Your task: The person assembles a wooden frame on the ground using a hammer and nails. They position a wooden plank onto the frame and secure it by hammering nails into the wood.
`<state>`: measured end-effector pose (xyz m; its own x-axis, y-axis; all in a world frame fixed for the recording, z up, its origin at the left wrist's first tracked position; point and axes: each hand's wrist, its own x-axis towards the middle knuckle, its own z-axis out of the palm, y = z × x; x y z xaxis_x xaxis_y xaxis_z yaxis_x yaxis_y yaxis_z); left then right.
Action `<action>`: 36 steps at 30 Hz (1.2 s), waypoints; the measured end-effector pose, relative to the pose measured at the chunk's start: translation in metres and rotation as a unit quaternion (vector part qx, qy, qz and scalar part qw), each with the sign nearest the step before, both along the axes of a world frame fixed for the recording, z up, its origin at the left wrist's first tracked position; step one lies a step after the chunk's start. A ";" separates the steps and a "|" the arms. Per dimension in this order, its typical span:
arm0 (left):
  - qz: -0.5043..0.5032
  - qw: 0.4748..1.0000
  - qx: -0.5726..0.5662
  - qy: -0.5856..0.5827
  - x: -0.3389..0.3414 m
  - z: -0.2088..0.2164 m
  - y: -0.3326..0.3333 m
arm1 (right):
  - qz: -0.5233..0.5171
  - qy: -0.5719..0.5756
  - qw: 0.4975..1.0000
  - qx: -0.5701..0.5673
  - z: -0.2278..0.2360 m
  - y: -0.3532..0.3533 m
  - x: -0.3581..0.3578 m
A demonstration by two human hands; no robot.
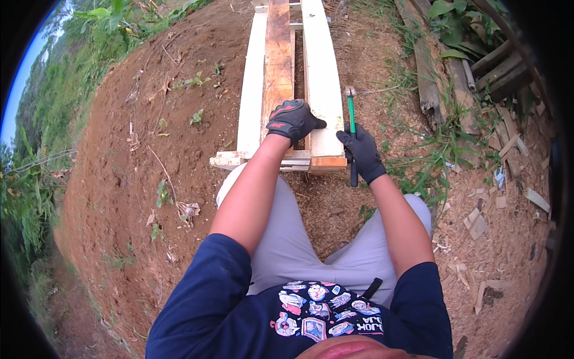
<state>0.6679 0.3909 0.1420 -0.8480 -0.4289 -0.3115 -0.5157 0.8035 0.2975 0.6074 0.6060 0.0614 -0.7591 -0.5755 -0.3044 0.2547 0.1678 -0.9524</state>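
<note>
A long wooden frame [250, 96] of pale planks stretches away in front of my knees, with a browner board [279, 57] between its sides. My left hand [293, 121], in a black glove with red marks, is closed at the inner edge of the right pale plank [323, 78]. Its thumb lies on the plank's top; the curled fingers are mostly hidden, so whatever they grip cannot be made out. Beside the plank's near right corner, my gloved right hand [363, 152] is wrapped round a hammer [351, 113] with a green shaft and black grip, its head pointing away from me.
Weathered timbers [426, 66] lie on the ground at the right, near stacked old boards [505, 72]. Wood offcuts [475, 223] and shavings are scattered at the right. Bare brown soil [131, 155] slopes off to the left toward green plants [48, 102].
</note>
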 end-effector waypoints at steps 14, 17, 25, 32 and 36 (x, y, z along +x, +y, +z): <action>-0.009 1.000 0.003 -0.005 0.000 0.003 -0.002 | 0.010 0.019 0.999 0.036 0.004 -0.002 -0.001; -0.003 1.000 0.010 -0.003 0.001 0.001 -0.002 | 0.007 0.045 0.997 0.060 -0.005 -0.001 0.000; 0.046 0.998 0.008 0.035 0.013 0.001 0.010 | -0.008 0.011 0.998 0.065 -0.012 0.002 -0.002; 0.200 0.882 0.367 0.220 0.039 0.002 -0.024 | -0.111 0.012 0.990 0.092 0.038 0.038 0.000; 0.168 0.628 0.715 0.256 0.096 0.026 -0.002 | -0.113 -0.023 0.993 0.040 0.109 0.079 0.028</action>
